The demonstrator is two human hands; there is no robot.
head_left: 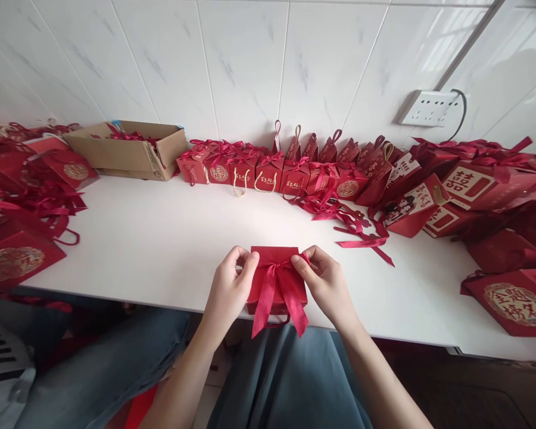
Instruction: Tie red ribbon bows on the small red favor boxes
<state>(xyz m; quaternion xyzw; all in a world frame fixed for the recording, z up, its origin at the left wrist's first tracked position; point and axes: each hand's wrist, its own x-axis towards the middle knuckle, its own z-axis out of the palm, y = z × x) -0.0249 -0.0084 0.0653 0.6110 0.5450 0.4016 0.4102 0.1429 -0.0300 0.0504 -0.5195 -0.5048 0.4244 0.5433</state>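
Note:
A small red gift box (274, 252) stands at the table's front edge between my hands. Tied across it is a red satin ribbon (262, 304), knotted near the top with two tails hanging down the front. My left hand (233, 279) is closed at the upper left side of the box, thumb and fingers pinching the left end of the bow; the ribbon there is mostly hidden. On the other side, my right hand (322, 275) pinches the right loop, a bit of which shows past the thumb. Below the box hangs a dark red cord handle (279, 325).
Red gift boxes (295, 177) line the wall side of the white table (161, 232). Loose ribbons (348, 221) lie right of centre. A cardboard carton (127, 159) stands back left. More boxes (518, 301) are piled right and left. Another person's leg (116, 357) is at left.

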